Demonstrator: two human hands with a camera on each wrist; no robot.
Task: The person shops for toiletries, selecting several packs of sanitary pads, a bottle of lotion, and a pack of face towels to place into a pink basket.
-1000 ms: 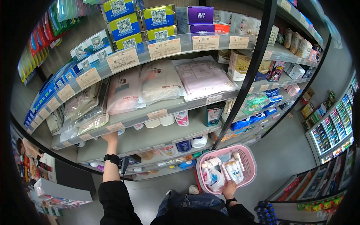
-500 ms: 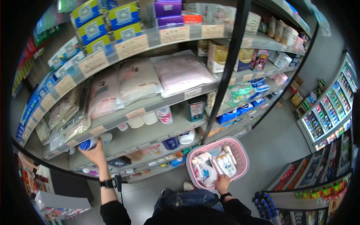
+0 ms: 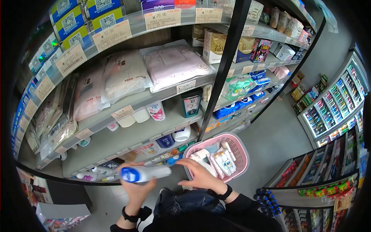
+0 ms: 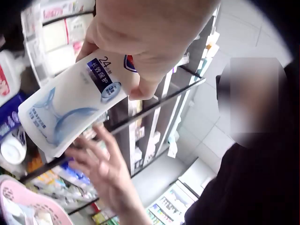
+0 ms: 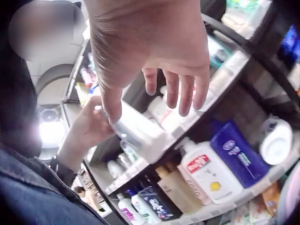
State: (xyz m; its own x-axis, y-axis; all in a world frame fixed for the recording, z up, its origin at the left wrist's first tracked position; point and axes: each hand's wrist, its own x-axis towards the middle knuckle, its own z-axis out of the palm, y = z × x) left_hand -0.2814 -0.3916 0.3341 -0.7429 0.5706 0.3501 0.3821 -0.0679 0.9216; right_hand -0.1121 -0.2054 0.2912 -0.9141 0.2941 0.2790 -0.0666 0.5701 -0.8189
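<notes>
My left hand (image 3: 138, 190) grips a white bottle (image 3: 148, 173) by its blue-capped end, holding it sideways in front of the lower shelf. In the left wrist view the bottle (image 4: 70, 105) shows a dark blue label and a pale blue pattern, with the left hand (image 4: 145, 37) round its upper part. My right hand (image 3: 201, 176) is held out with parted fingers near the bottle's far end, a gap between them, and holds nothing. The right wrist view shows the right hand (image 5: 154, 51) above the bottle (image 5: 138, 133), its fingers extended.
A pink basket (image 3: 243, 156) with several packaged items stands on the floor beside the shelf post (image 3: 222, 77). Shelves with bagged textiles (image 3: 176, 65), boxes and bottles fill the front. A rack (image 3: 324, 170) stands at the right.
My left hand has drawn the bottle out from the shelf and brought it toward the middle. My right hand has left the basket and risen toward the bottle. The head view has shifted.
</notes>
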